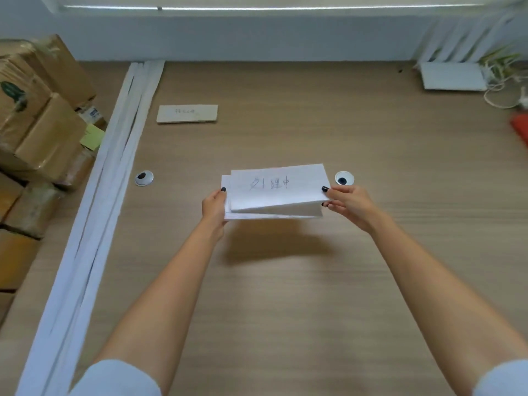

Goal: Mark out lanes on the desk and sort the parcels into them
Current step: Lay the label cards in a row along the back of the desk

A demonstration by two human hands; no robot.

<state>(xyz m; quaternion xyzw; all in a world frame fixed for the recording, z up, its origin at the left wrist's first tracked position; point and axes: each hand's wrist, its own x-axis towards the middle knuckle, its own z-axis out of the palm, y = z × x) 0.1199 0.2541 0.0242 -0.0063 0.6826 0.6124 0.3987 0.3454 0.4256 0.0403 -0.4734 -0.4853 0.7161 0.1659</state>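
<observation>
Parcels [43, 132], brown cardboard boxes wrapped in tape, sat stacked at the far left edge of the wooden desk [285, 281], beside a bundle of long white strips [114, 178] that ran the length of the surface. At centre, a person held a small stack of white folded cards [274, 192] above the desk, the left hand [214, 208] grasping its left end and the right hand [350, 205] pinching its right end, thumb on top. The top card bore handwritten characters, too blurred to read with confidence. Another labelled card [187, 113] lay flat farther back, just right of the strips. Two round cable grommets [144, 178] flanked the held stack. A white device [454, 78] and loose cables [503, 90] occupied the far right corner.
</observation>
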